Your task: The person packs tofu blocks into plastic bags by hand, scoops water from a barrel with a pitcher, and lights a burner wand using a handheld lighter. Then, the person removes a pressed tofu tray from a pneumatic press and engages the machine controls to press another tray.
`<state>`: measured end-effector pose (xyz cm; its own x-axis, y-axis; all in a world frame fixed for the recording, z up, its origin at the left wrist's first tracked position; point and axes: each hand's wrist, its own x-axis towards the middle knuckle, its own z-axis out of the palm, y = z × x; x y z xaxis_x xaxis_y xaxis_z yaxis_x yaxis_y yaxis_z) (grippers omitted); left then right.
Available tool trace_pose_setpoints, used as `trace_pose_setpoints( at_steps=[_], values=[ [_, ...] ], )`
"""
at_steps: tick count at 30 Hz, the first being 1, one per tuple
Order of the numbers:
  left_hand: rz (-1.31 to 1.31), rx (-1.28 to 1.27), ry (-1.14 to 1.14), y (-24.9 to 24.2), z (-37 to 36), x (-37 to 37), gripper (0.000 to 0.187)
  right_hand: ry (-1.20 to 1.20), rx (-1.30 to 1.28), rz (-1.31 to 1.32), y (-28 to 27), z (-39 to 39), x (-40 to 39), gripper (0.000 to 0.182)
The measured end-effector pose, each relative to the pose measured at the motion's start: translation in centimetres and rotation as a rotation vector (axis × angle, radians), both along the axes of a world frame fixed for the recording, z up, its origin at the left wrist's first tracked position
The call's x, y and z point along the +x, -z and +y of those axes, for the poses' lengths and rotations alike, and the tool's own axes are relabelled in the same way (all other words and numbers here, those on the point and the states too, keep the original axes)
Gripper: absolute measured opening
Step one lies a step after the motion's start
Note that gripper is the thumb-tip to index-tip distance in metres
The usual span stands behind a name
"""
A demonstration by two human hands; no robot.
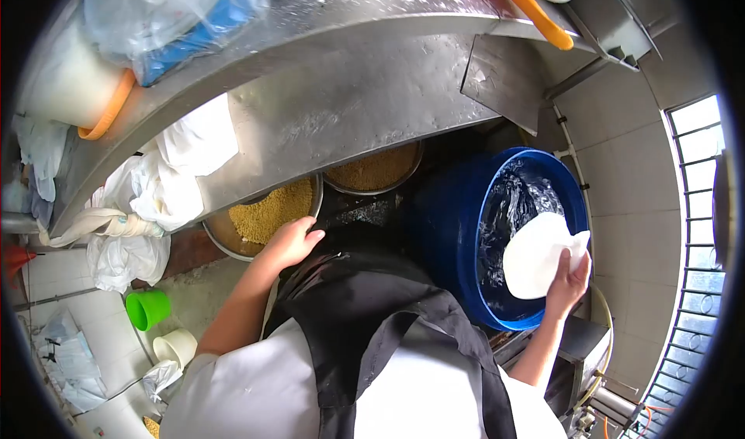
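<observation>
Gripped by the right hand point(570, 280), the white plastic container point(534, 259) is held forward-left of it over the blue barrel point(452, 229), while the farther left hand point(295, 243), grip unclear, is seen beside the grain basin point(319, 196).

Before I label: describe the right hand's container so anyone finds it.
Find the big blue barrel beside the black apron. Against its open mouth, the right hand grips the container: plain white, unlike the dark water behind it.

The head camera looks forward and down, close above both hands point(290, 243).
</observation>
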<state>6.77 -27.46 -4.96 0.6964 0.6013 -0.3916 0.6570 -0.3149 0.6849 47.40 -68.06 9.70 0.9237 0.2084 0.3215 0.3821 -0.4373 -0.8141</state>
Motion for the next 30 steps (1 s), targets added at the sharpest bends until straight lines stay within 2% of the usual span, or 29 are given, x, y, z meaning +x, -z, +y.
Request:
trace_pose_setpoints(
  at_steps=[2, 4, 6, 7, 10, 11, 12, 13, 14, 16, 17, 18, 19, 20, 21, 22, 23, 24, 25, 26, 27, 28, 30],
  values=[
    [-0.056, 0.098, 0.153, -0.3, 1.6, 1.8, 0.049, -0.06, -0.09, -0.067, -4.0, 1.3, -1.6, 0.039],
    [-0.169, 0.086, 0.149, -1.0, 2.2, 3.9, 0.052, -0.095, -0.091, -0.093, -7.5, 3.8, -3.4, 0.04],
    [-0.24, 0.028, 0.189, -3.0, 2.9, 6.7, 0.051, -0.31, -0.253, -0.229, -11.5, 8.1, -6.0, 0.048],
    [-0.31, 0.106, 0.214, -2.6, 3.1, 8.0, 0.05, -0.354, -0.264, -0.193, -12.6, 10.4, -7.1, 0.057],
    [-0.454, 0.199, 0.225, -1.1, 3.9, 12.7, 0.046, -0.591, -0.576, -0.165, -16.1, 18.1, -10.7, 0.059],
    [-0.438, 0.175, 0.257, -1.1, 4.5, 14.0, 0.048, -0.722, -0.604, -0.208, -15.9, 20.7, -11.3, 0.059],
    [-0.446, 0.181, 0.265, 0.1, 5.8, 15.4, 0.048, -0.791, -0.751, -0.135, -16.5, 23.4, -12.3, 0.059],
    [-0.346, 0.289, 0.35, 1.8, 7.2, 16.8, 0.05, -0.932, -0.715, -0.239, -15.3, 25.8, -12.6, 0.059],
    [-0.246, 0.4, 0.436, 2.5, 8.4, 18.0, 0.053, -1.002, -0.792, -0.26, -15.0, 28.2, -12.8, 0.058],
    [-0.288, -0.42, -0.215, -4.1, 9.7, 17.3, 0.059, -1.01, -0.89, -0.288, -13.5, 32.2, -12.2, 0.058],
    [-0.183, -0.779, -0.369, -7.6, 10.5, 15.7, 0.065, -0.934, -0.94, -0.247, -12.9, 33.8, -11.4, 0.059],
    [-0.239, -0.668, -0.318, -3.4, 12.9, 16.1, 0.07, -0.835, -0.971, -0.237, -11.7, 34.9, -9.6, 0.059],
    [-0.198, -0.384, -0.149, 4.0, 17.3, 15.9, 0.075, -0.74, -0.967, -0.199, -11.1, 35.4, -7.5, 0.059],
    [0.116, 0.36, 0.313, 14.8, 23.5, 15.4, 0.08, -0.623, -0.941, -0.167, -11.0, 35.0, -5.3, 0.059],
    [0.364, 0.75, 0.539, 25.3, 28.4, 13.8, 0.085, -0.518, -0.929, -0.091, -11.7, 34.1, -3.5, 0.058],
    [0.359, 0.547, 0.249, 15.2, 24.7, 10.8, 0.093, -0.408, -0.876, -0.148, -10.2, 32.3, 0.0, 0.057],
    [0.307, 0.379, -0.062, 1.9, 19.8, 7.6, 0.101, -0.32, -0.809, -0.118, -10.7, 30.1, 1.7, 0.057],
    [0.291, 0.405, -0.052, 2.0, 19.2, 5.3, 0.106, -0.191, -0.836, -0.092, -13.2, 28.2, 0.5, 0.058],
    [0.275, 0.429, -0.043, 2.3, 19.0, 2.8, 0.111, -0.103, -0.79, -0.106, -12.4, 25.6, 2.5, 0.059],
    [0.289, 0.444, 0.004, 2.6, 17.8, 0.8, 0.114, -0.131, -0.73, -0.203, -9.6, 21.8, 6.7, 0.061],
    [0.303, 0.457, 0.051, 2.7, 16.6, -0.9, 0.118, -0.104, -0.697, -0.189, -8.2, 18.7, 8.4, 0.061],
    [0.306, 0.451, 0.055, 2.6, 15.7, -1.9, 0.118, -0.092, -0.73, -0.181, -8.4, 16.8, 7.5, 0.06],
    [0.339, 0.488, 0.112, 2.7, 14.0, -3.7, 0.119, -0.095, -0.844, -0.107, -4.9, 11.9, 9.1, 0.06]
  ],
)
